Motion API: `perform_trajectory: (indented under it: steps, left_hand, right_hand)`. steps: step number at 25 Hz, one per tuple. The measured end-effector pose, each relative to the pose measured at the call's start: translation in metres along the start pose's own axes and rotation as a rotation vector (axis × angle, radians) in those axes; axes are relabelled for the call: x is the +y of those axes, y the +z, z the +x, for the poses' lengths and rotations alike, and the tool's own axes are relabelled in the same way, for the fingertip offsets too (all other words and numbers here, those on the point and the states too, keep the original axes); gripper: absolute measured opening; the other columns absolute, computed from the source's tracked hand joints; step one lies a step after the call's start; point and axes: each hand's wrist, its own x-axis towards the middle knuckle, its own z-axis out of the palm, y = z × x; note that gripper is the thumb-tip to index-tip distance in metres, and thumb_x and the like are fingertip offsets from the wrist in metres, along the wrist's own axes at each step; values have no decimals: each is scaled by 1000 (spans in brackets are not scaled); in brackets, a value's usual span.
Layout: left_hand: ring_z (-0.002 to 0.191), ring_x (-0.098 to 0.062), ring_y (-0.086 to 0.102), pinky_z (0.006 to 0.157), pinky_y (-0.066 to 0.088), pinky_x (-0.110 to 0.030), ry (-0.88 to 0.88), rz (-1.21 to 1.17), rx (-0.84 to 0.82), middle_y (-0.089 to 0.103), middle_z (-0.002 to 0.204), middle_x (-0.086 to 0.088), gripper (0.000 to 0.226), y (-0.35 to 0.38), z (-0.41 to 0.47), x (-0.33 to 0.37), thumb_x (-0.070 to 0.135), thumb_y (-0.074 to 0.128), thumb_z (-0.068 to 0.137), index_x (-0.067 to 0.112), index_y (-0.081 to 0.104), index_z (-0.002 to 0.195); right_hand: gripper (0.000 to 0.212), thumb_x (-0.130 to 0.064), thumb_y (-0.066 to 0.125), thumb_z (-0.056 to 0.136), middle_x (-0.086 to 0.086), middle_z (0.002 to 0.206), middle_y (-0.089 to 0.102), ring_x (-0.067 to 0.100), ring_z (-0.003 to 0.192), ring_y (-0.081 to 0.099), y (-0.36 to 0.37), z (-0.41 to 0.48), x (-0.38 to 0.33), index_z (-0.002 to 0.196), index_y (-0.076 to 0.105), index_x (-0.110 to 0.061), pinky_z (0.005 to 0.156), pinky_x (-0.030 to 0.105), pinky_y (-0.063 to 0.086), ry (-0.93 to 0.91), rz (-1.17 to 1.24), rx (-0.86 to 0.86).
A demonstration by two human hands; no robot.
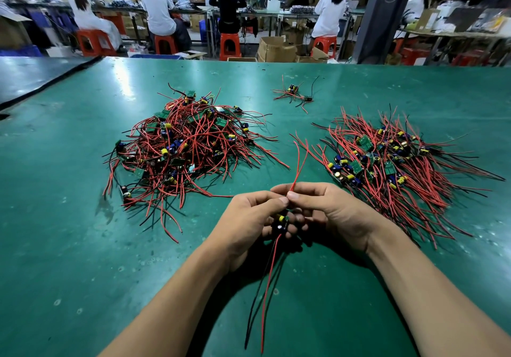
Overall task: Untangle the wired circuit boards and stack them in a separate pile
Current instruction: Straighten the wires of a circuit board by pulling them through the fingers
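A small wired circuit board (282, 221) with a yellow capacitor sits between my two hands above the green table (83, 246). My left hand (249, 218) curls round the board from the left. My right hand (329, 212) pinches its two red wires, which rise from the fingertips, while a red and a black wire hang down toward me. A tangled heap of boards and red wires (182, 146) lies at centre left. A flatter pile with combed-out wires (392, 168) lies to the right.
A few loose boards with wires (296, 95) lie farther back near the middle. The table's far edge meets an aisle with red stools, cardboard boxes and seated workers at other benches. A dark mat seam (47, 85) crosses the far left corner.
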Motion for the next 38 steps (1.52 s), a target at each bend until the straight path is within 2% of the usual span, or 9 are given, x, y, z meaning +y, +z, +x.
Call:
perform_trajectory:
  steps: [3,7,13,19,24,28,38]
  left_hand:
    - [52,-21,61,51,54,-25,-8,-13,19,66,70,-17,13,0,0,0,6,58,93,2,67,85]
    - [50,-21,61,50,54,-25,14,33,31,64,69,-16,11,1,0,0,4,58,93,1,64,84]
    - [52,-20,63,50,51,-23,63,155,32,67,67,-12,11,3,-3,0,5,59,93,1,63,83]
    - [55,-20,64,54,45,-26,65,220,12,68,70,-12,10,4,-4,1,6,61,92,3,65,83]
    - [54,-20,63,54,38,-29,54,262,-15,67,70,-12,9,3,-4,1,8,61,91,5,66,84]
    - [54,-19,64,48,40,-22,42,308,-47,68,68,-9,12,4,-5,2,11,63,90,9,67,79]
    - [51,-18,63,42,42,-16,20,232,-38,66,66,-10,9,3,-4,2,8,62,91,4,66,83]
  right_hand:
    - [36,-29,82,72,7,80,69,13,61,60,1,0,-1,105,78,-14,55,19,47,-9,-23,44]
    - [12,-12,73,82,10,74,63,13,53,55,7,3,0,92,79,-11,47,19,42,-25,5,146]
    - [13,-8,65,90,-2,57,54,8,46,44,12,7,-2,92,78,-9,41,18,37,-66,7,308]
    - [13,-11,65,91,1,52,45,10,44,42,12,11,-1,92,78,-11,40,19,37,-92,61,435]
    - [15,-10,64,91,0,63,55,10,47,46,6,16,-1,92,79,-10,42,21,38,-148,75,547]
    - [15,-5,61,93,-5,60,58,8,45,45,1,18,-4,94,75,-9,41,20,38,-210,138,649]
    - [14,-8,60,96,-6,71,62,6,45,42,-2,17,-6,94,75,-10,40,18,36,-222,206,681]
